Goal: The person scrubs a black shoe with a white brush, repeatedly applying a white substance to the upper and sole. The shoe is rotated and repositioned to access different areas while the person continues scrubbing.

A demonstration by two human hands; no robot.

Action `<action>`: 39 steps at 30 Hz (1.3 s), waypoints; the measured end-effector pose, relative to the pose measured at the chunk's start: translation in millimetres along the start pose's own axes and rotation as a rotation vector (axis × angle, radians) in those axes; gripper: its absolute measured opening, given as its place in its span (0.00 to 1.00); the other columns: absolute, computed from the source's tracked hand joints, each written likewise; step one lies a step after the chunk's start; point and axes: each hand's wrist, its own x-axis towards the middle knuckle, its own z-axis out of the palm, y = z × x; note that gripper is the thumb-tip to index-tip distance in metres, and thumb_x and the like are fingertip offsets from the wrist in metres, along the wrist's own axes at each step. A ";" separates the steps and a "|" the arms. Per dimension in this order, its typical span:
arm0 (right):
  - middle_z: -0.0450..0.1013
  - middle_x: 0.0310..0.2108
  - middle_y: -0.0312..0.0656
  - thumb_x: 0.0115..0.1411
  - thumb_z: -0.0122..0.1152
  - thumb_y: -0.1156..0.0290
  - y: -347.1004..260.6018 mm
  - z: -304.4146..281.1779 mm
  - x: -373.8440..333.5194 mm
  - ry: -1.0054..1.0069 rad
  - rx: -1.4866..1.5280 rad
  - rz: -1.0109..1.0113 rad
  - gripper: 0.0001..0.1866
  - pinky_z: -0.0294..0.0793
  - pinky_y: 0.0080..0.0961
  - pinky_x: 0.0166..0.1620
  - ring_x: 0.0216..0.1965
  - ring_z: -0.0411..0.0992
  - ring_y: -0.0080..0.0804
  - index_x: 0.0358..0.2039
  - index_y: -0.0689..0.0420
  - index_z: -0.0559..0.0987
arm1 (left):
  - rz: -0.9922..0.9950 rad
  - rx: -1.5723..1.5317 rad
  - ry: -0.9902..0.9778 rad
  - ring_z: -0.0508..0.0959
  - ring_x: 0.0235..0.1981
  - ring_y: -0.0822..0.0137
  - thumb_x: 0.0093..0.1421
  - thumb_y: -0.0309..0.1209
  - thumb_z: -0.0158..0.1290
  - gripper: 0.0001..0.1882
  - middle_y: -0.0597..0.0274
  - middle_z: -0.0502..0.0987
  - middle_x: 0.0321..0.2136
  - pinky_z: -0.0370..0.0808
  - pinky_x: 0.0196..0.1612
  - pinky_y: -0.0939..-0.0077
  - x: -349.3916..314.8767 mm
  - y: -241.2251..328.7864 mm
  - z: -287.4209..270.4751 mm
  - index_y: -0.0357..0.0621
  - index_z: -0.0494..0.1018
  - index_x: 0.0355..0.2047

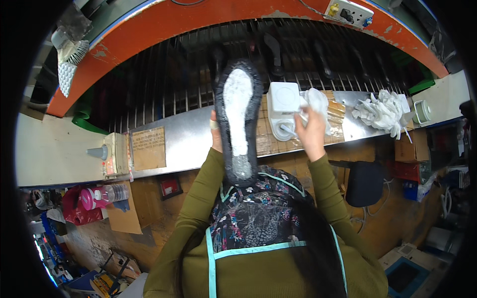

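Note:
My left hand (215, 131) grips the side of a black shoe upper (258, 99), held bottom side up and standing lengthwise in front of my chest. A long white patch (237, 99) covers the middle of its bottom, turning grey toward the near end, inside a wrinkled black rim. My right hand (311, 131) is pinched on a thin pale stick (301, 123) at the round white pot (284, 129). The stick's tip is too blurred to make out. Behind the pot stands a white box-shaped container (284, 98), with a crumpled white cloth (318, 102) beside it.
Beyond the metal ledge (186, 131), a rack of rods (184, 74) carries several dark shoe parts. Crumpled white material (380, 113) is heaped at the right. A cardboard piece (148, 149) lies left on the ledge, near a grey cone (97, 152). An orange beam (134, 37) arches across the far side.

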 end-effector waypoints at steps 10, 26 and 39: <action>0.70 0.32 0.43 0.53 0.59 0.72 75.6 57.5 -72.2 -0.066 -0.465 0.060 0.10 0.61 0.46 0.40 0.38 0.71 0.45 0.37 0.49 0.74 | -0.003 -0.130 0.012 0.74 0.48 0.49 0.54 0.71 0.40 0.50 0.46 0.67 0.55 0.74 0.51 0.48 -4.5 4.6 -22.0 0.42 0.55 0.63; 0.73 0.21 0.36 0.62 0.58 0.65 105.2 25.1 -69.0 -0.461 1.172 0.803 0.07 0.62 0.13 0.26 0.22 0.65 0.19 0.34 0.54 0.76 | 0.032 0.043 0.062 0.74 0.51 0.61 0.54 0.69 0.45 0.47 0.56 0.71 0.54 0.74 0.53 0.68 -6.3 4.0 12.1 0.46 0.61 0.61; 0.75 0.32 0.36 0.52 0.66 0.75 -84.0 -69.0 23.4 -0.144 0.463 -0.328 0.11 0.63 0.23 0.37 0.28 0.70 0.21 0.38 0.55 0.84 | 0.011 0.158 -0.041 0.71 0.55 0.59 0.48 0.69 0.52 0.53 0.51 0.67 0.57 0.71 0.58 0.66 -4.2 7.8 49.9 0.42 0.57 0.63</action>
